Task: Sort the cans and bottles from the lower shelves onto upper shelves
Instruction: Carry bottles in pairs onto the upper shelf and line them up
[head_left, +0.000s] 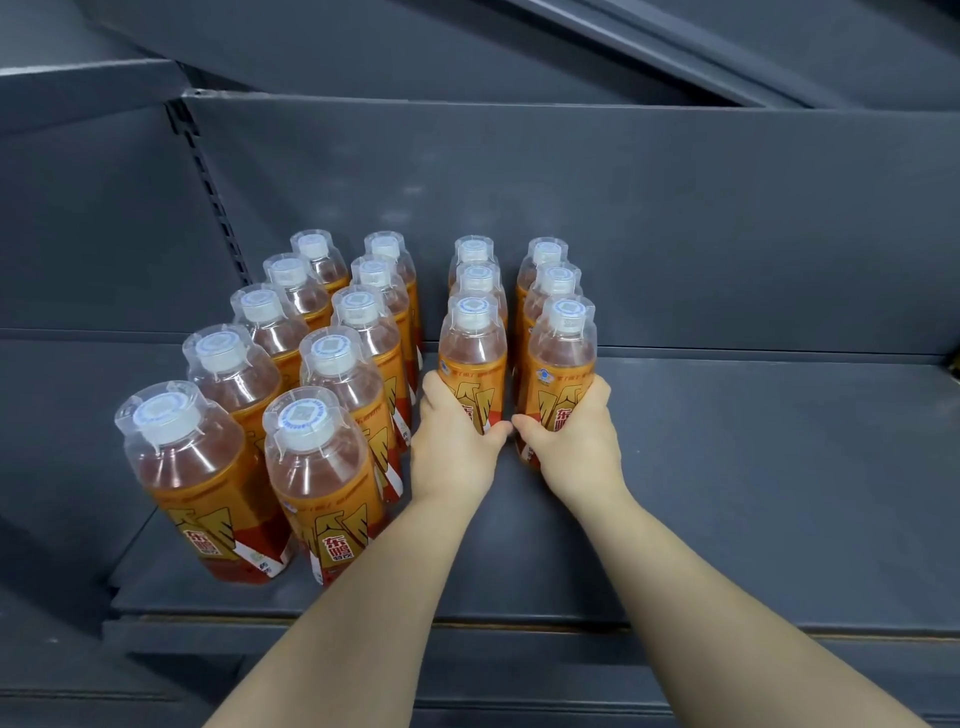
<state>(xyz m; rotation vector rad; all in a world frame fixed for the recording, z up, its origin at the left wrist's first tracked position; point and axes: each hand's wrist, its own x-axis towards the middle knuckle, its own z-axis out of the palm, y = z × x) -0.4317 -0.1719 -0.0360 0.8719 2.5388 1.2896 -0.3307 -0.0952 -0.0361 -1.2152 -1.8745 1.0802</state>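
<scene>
Several orange-labelled drink bottles with clear caps stand in four rows on a dark grey shelf (753, 467). My left hand (454, 441) grips the front bottle (471, 358) of the third row, fingers curled round its lower body. My right hand (574, 447) grips the front bottle (563, 364) of the fourth row in the same way. Both bottles stand upright with their bases hidden by my hands. My thumbs nearly touch between the two bottles.
Two longer rows of the same bottles (322, 467) stand to the left, reaching near the shelf's front edge (519, 621). A grey back panel (623, 208) rises behind the rows. Bare shelf surface lies to the right of the fourth row.
</scene>
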